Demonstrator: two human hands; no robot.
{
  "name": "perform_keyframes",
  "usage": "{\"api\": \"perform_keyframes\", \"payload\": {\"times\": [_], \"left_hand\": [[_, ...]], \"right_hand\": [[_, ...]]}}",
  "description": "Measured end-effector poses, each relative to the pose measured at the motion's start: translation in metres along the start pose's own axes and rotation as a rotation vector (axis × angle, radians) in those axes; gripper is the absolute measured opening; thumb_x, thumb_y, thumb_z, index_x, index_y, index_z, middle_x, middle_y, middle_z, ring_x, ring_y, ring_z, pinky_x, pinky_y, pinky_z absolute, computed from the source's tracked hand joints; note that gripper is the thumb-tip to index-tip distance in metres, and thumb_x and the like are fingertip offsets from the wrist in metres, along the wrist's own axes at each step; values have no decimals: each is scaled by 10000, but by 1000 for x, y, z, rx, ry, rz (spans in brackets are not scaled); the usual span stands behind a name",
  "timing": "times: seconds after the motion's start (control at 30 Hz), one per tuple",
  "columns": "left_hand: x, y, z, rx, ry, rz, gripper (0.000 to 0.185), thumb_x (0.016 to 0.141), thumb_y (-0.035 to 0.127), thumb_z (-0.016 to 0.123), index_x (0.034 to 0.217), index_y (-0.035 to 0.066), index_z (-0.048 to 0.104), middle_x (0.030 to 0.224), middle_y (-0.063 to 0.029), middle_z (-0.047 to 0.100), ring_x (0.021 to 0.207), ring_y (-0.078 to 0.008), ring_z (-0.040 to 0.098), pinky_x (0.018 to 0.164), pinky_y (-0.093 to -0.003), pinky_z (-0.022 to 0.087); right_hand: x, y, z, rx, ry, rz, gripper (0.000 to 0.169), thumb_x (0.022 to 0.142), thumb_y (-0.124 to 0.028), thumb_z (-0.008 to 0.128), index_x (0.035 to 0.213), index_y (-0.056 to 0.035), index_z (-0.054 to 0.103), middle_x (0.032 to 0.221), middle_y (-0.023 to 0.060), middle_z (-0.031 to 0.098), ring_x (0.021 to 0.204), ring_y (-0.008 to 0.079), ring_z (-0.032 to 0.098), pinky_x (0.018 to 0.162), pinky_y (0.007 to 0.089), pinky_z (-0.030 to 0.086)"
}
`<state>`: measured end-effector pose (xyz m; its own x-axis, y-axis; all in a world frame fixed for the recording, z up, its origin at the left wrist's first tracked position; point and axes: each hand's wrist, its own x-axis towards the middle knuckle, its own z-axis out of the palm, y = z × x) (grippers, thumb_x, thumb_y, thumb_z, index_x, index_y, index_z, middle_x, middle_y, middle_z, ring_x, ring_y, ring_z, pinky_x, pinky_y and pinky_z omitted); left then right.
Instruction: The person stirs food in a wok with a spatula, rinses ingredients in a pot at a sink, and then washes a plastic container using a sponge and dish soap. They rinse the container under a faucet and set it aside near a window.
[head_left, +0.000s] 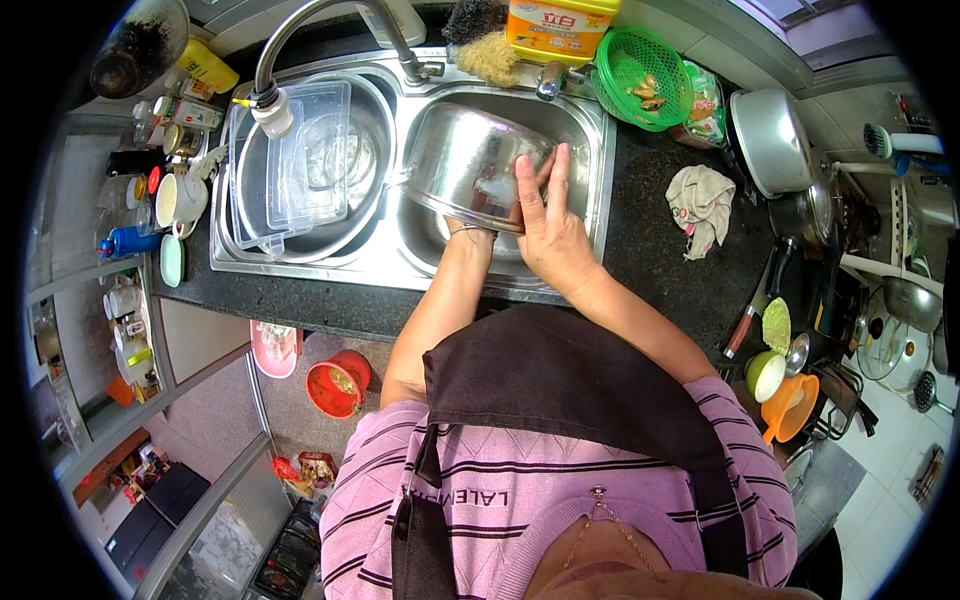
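A shiny stainless steel pot (472, 161) lies tilted on its side over the right sink basin (589, 187), its rim turned toward me. My left hand (463, 228) reaches in under that rim. Its fingers are hidden by the pot, and a thin bracelet circles the wrist. My right hand (553, 240) holds the pot at its right side, with two fingers stretched along the metal. A small handle fitting (397, 177) sticks out at the pot's left.
Clear plastic lids (307, 161) lie across a metal bowl (375, 180) in the left basin, beneath the curved faucet (274, 45). Right of the sink are a green basket (637, 52), a crumpled cloth (701, 202) and a red-handled knife (741, 330). Jars and a mug (180, 199) line the left.
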<state>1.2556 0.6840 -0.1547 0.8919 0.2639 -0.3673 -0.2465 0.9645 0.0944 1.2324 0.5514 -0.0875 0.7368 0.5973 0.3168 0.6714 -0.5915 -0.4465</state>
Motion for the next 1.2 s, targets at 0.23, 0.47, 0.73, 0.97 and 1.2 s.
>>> {"api": "perform_keyframes", "payload": {"times": [0.23, 0.47, 0.73, 0.97, 1.2], "left_hand": [[-1, 2, -7, 46, 120, 35, 513, 922, 433, 298, 1183, 25, 464, 1135, -119, 536, 1022, -261, 531, 888, -410, 435], [-29, 19, -20, 607, 395, 208, 656, 907, 540, 161, 1232, 24, 401, 1126, -137, 527, 990, -281, 544, 825, -404, 468], [-46, 26, -3, 1451, 130, 423, 604, 942, 404, 247, 1340, -50, 237, 1378, -222, 269, 1301, -285, 220, 1072, -368, 125], [-65, 83, 12, 895, 265, 242, 609, 924, 484, 227, 1370, 68, 212, 1368, -152, 327, 1290, -275, 248, 1054, -461, 97], [-78, 91, -37, 971, 308, 26, 547, 897, 377, 421, 1316, 37, 337, 1289, -134, 432, 1168, -255, 415, 979, -412, 276]], "right_hand": [[0, 1, 1, 24, -47, 23, 846, 756, -22, 528, 1405, -187, 12, 1285, 464, -6, 628, 463, 585, 547, 431, 524], [-18, 23, 51, 372, 5, 399, 798, 808, -35, 456, 1372, -149, -98, 1249, 345, 281, 1014, 444, 505, 620, 417, 532], [-44, 32, 47, 1647, -284, 1455, 333, 796, 11, 397, 1120, 83, 386, 1004, 207, 545, 858, 303, 611, 544, 330, 541], [-38, 23, 22, 1494, -281, 1149, 306, 836, -12, 339, 1122, 83, 387, 986, 216, 545, 783, 249, 611, 582, 332, 544], [-96, 35, -50, 1560, 2, 1153, 347, 807, -12, 388, 1151, 35, 396, 989, 176, 567, 764, 264, 613, 546, 353, 535]]}}
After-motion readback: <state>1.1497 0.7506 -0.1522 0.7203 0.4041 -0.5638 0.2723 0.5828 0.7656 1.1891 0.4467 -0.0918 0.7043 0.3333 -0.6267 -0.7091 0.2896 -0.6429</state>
